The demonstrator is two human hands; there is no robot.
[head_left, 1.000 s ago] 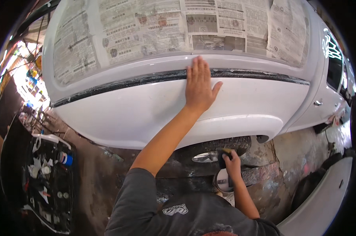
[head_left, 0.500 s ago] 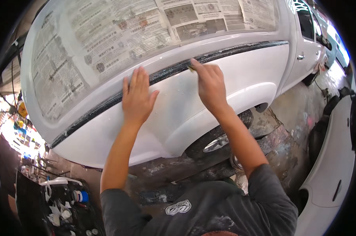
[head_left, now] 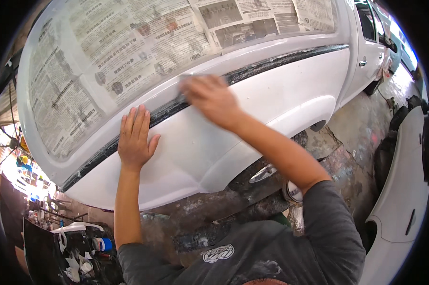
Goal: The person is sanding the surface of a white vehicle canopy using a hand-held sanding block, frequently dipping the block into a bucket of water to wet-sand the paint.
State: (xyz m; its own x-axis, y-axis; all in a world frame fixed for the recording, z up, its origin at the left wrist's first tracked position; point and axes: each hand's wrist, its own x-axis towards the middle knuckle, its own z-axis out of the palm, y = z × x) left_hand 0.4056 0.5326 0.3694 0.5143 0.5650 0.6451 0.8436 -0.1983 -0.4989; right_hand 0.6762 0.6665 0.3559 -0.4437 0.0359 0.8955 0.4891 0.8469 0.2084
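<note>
A white vehicle body panel [head_left: 266, 92] stretches across the view, with a long black strip [head_left: 290, 58] running along it. The strip has whitish streaks and smudges. My left hand [head_left: 137, 137] lies flat on the panel, fingers stretched out and the fingertips across the strip. Over the strip, farther right, is my right hand [head_left: 209, 97], blurred by motion with its fingers curled. A small greyish edge shows at its fingertips, too smeared to name.
Newspaper sheets [head_left: 129, 47] cover the large area above the strip. Below the panel are a wheel [head_left: 262, 173] and a round can [head_left: 292, 191]. At lower left sits a dark container [head_left: 103, 266] of odds and ends, including a blue-banded tub [head_left: 102, 244]. A loose white car door [head_left: 399, 209] stands at right.
My right hand has swept left along the strip, its forearm now slanting across the panel. My left hand has slid left and lower, still flat. My view has shifted slightly.
</note>
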